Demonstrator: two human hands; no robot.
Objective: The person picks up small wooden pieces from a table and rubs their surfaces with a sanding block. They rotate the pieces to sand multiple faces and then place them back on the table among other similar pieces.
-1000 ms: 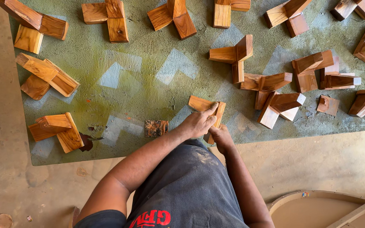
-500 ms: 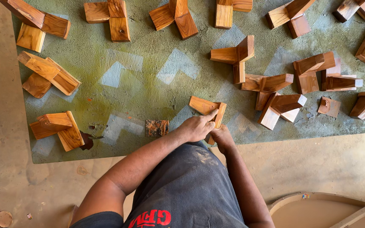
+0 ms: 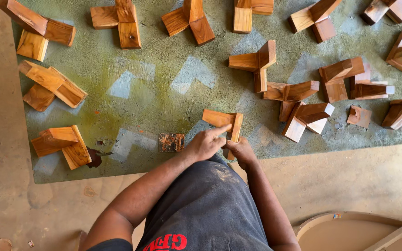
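Note:
A three-armed wooden block piece (image 3: 222, 122) lies on the green carpet (image 3: 164, 93) near its front edge. My left hand (image 3: 204, 145) rests against the piece's lower left side, fingers curled and index finger stretched along the wood. My right hand (image 3: 241, 151) grips the piece's lower arm from below and hides most of that arm. Both forearms reach up from my dark shirt at the bottom of the view.
Several similar joined wooden pieces are spread over the carpet, such as one (image 3: 257, 62) just beyond my hands and one (image 3: 61, 146) at the left. A small dark square tile (image 3: 171, 142) lies left of my left hand. A curved wooden board (image 3: 359, 230) sits at bottom right on the bare floor.
My hands stay on the same wooden piece. The left fingers have shifted slightly along it, and the piece has barely moved.

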